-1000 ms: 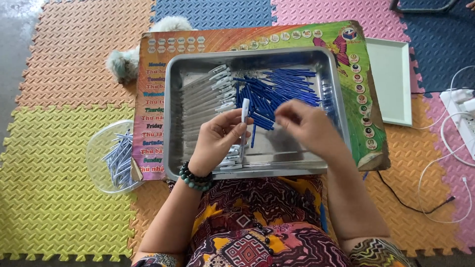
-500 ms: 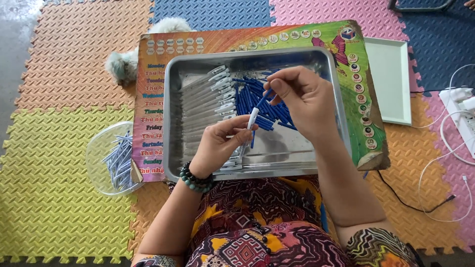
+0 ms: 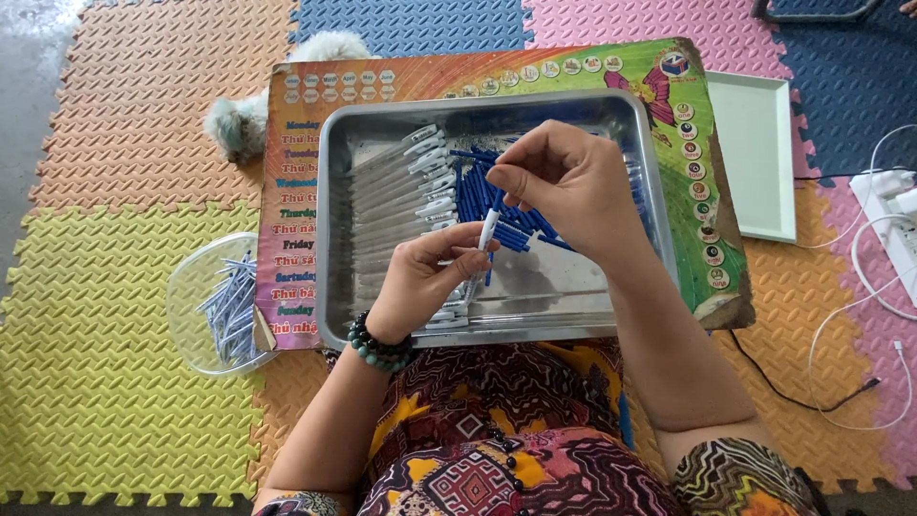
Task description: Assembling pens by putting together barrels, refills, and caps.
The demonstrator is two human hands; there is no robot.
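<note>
A steel tray [image 3: 334, 239] lies on a colourful printed board [image 3: 296, 105]. It holds a row of clear pen barrels with white tips [image 3: 401, 201] and a pile of blue pen parts [image 3: 482, 196]. My left hand [image 3: 425, 277] grips one clear pen barrel [image 3: 485, 234] upright over the tray's middle. My right hand [image 3: 564, 186] hovers just above it with thumb and forefinger pinched on a small blue part [image 3: 504, 177], hard to make out. A beaded bracelet [image 3: 377, 349] is on my left wrist.
A clear plastic bowl [image 3: 191, 315] with several pen pieces sits left of the board on the foam mats. A white tray [image 3: 755, 153] lies to the right, with a white power strip [image 3: 898, 205] and cables beyond. A fluffy toy [image 3: 244, 119] peeks out behind the board.
My right hand reached up to the blue pile and now comes back toward the barrel with its fingers pinched. My left hand tilted the barrel upright and raised it slightly.
</note>
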